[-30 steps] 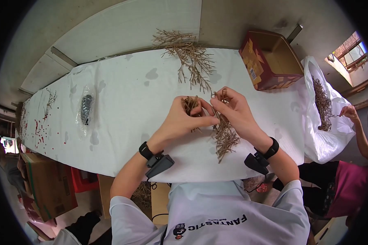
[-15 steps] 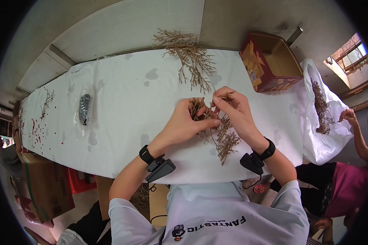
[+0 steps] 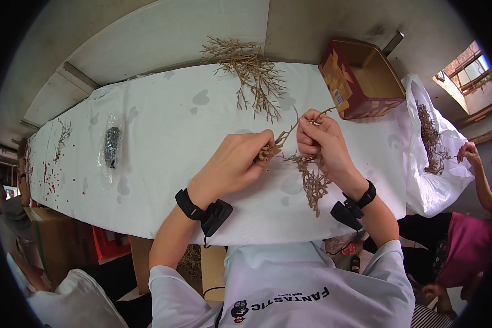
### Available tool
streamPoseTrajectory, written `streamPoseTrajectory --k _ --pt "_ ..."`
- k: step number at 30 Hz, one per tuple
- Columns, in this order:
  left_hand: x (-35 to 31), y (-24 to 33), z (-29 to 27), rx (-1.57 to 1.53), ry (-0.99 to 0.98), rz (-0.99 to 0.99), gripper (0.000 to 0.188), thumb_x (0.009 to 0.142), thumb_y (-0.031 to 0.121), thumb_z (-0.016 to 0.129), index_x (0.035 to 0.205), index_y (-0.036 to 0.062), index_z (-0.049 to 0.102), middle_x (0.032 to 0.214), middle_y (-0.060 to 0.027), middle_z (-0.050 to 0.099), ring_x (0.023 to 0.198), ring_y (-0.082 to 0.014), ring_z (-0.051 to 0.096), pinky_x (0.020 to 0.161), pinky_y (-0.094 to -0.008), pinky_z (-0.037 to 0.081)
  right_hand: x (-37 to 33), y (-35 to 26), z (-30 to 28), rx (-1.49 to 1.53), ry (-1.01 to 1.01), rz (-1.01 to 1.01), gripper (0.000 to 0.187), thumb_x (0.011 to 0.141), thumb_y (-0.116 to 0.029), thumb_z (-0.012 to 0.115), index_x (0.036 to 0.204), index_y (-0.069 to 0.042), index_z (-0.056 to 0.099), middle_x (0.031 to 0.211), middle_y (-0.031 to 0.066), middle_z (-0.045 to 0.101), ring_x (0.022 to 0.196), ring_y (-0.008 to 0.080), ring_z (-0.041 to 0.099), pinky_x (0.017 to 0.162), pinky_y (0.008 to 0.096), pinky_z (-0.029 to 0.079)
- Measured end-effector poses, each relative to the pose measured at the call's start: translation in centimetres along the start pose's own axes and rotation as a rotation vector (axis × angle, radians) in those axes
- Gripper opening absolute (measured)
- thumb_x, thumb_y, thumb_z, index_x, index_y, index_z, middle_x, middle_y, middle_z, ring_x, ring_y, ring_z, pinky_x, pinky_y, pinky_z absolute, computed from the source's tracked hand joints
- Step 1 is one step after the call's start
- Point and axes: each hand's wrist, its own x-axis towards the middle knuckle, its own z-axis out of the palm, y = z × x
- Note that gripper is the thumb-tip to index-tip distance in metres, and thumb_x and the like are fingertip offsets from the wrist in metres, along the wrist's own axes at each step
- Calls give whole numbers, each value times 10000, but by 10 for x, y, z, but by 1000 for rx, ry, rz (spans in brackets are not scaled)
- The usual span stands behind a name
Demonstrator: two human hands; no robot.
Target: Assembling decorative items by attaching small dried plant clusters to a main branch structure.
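Note:
Over the middle of the white-covered table (image 3: 164, 208), my left hand (image 3: 238, 158) is closed around a small bundle of dry brown twigs (image 3: 268, 153). My right hand (image 3: 325, 139), a little to its right, is closed with its fingers curled around more twigs. One thin twig end sticks out above that hand, and a dense branching cluster of dry twigs (image 3: 314, 188) hangs below it. Both wrists wear black straps with a small device. Beyond my hands, a larger pile of dry twigs (image 3: 254, 79) lies at the table's far edge.
At the far right stands an open dark-red box (image 3: 361, 106). Beside it a white sack (image 3: 415, 191) holds twigs, with another person's hand (image 3: 468, 153) at it. A plastic-wrapped dark object (image 3: 112, 147), red bits and a sprig lie to the left. Cardboard boxes (image 3: 65, 240) stand below left.
My hands have moved apart, the right one to the right with the hanging twig cluster. My left hand has turned and closed around its bundle. The person at lower left has shifted.

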Motion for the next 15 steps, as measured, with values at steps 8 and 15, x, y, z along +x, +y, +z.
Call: streamPoseTrajectory --k 8,15 --pt "-2 3 -11 -42 48 68 176 744 -128 510 850 8 474 707 -119 548 607 -305 485 568 -333 410 -15 -7 -3 -249 44 -118 202 974 -102 557 794 -67 470 622 -58 376 494 19 286 455 223 184" --pt "-10 8 -6 -116 142 17 221 698 -145 449 855 9 470 709 -89 517 613 -216 459 575 -287 386 -33 -4 10 -374 184 -279 216 959 -98 578 774 -59 473 605 -56 393 494 20 302 455 221 207"
